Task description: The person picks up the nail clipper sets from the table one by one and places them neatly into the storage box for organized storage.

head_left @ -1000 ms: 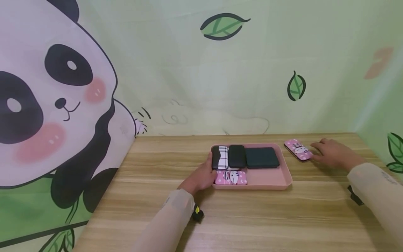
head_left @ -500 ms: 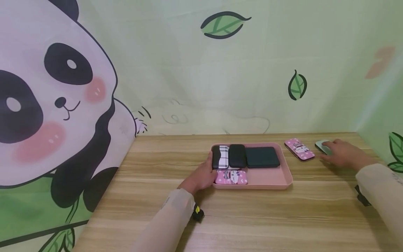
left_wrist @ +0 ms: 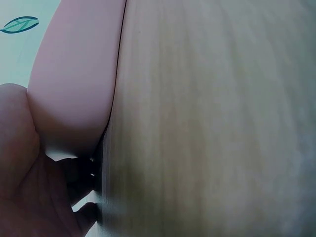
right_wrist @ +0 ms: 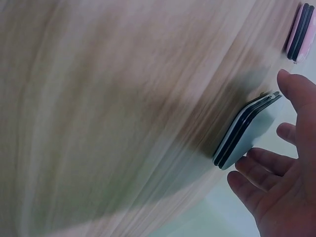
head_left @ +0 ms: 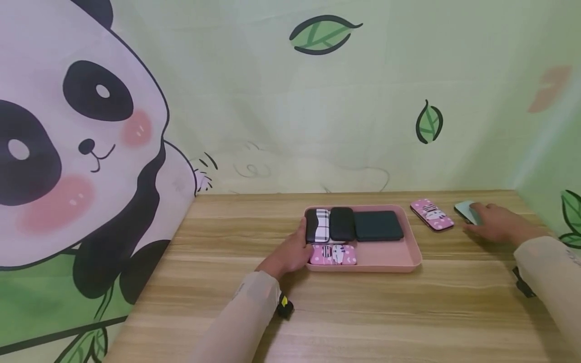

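Note:
My left hand (head_left: pixel 290 252) grips the left end of a shallow pink tray (head_left: pixel 386 258). In the left wrist view its thumb and fingers bend around the tray's wall (left_wrist: pixel 79 74). A pale green flat case (head_left: pixel 466 210) with a dark edge lies on the table at the right. My right hand (head_left: pixel 495 222) is over it, fingers spread; in the right wrist view, fingertips (right_wrist: pixel 244 163) are at the side of the case (right_wrist: pixel 247 131) and the thumb is apart from it. Left of that hand lies a pink cat-print case (head_left: pixel 432 215).
In the tray are a black case with a plaid panel (head_left: pixel 317 226), a black case (head_left: pixel 342 224), a wide dark case (head_left: pixel 379 226) and a pink cat-print case (head_left: pixel 333 255). A printed backdrop (head_left: pixel 254 101) rises behind the wooden table (head_left: pixel 363 312).
My right hand has moved right, off the pink case outside the tray and over to the pale green case, uncovering it. The left hand stays on the tray.

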`<state>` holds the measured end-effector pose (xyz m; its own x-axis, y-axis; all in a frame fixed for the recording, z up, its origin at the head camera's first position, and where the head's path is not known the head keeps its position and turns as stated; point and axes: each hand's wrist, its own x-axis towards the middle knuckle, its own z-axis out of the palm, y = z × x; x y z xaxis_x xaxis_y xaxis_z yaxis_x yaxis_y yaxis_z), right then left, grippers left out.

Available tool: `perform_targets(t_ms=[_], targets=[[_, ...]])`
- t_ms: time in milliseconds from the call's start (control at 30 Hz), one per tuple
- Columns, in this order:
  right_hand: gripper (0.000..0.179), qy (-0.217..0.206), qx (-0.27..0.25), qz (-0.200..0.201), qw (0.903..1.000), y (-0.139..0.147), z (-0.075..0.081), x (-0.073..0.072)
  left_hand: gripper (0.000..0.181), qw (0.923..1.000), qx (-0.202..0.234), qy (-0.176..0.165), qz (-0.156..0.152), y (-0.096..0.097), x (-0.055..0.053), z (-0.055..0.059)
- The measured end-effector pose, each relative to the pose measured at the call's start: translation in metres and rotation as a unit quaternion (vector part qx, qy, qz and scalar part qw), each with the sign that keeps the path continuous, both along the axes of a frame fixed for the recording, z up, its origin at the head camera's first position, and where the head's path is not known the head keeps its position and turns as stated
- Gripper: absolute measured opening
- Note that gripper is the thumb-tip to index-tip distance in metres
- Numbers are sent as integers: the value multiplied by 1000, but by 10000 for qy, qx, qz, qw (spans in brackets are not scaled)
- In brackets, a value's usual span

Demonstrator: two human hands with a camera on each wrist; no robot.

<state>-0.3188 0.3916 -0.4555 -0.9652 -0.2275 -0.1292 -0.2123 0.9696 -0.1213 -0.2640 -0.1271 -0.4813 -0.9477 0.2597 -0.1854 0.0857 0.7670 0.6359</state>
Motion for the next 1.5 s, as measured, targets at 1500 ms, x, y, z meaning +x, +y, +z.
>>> perform_targets(t_ms=[1500], targets=[[66, 757, 5, 481, 9960, 11, 7, 3, 81, 9996, -242, 117, -94, -1, -6, -5]])
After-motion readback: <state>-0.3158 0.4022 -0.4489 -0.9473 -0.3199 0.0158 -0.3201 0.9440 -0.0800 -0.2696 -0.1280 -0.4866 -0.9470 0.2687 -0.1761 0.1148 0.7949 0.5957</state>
